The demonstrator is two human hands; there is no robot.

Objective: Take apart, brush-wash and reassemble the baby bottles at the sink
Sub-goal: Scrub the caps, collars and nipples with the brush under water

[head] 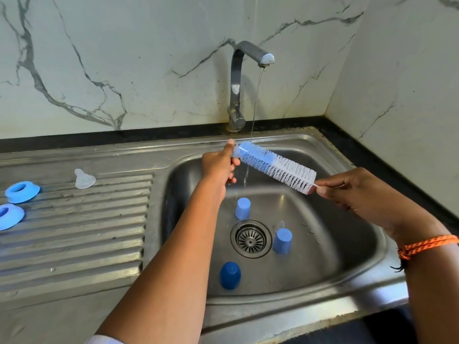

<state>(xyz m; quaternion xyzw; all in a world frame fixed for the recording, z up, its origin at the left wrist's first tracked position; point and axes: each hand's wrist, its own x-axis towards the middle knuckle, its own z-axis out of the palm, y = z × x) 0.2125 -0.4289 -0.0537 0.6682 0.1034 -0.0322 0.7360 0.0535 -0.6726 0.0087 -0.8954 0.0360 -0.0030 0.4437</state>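
Observation:
Over the sink basin [347,256], a bottle brush [275,167] with blue and white bristles lies slanted under a thin water stream. My right hand [360,194] pinches its thin wire handle at the lower right end. My left hand [218,165] grips a small translucent piece [236,153] fitted over the brush's blue tip; what the piece is I cannot tell. Two light blue caps [242,208] [282,240] and a dark blue cap [230,275] stand upside down in the basin. Two blue collar rings [22,192] [8,216] and a clear nipple [84,179] lie on the drainboard.
The steel tap [238,78] runs a thin stream into the basin, above the drain strainer [249,239]. A clear part [279,225] sits behind the right light blue cap. The ribbed drainboard [74,232] stretches left. Marble walls close the back and right.

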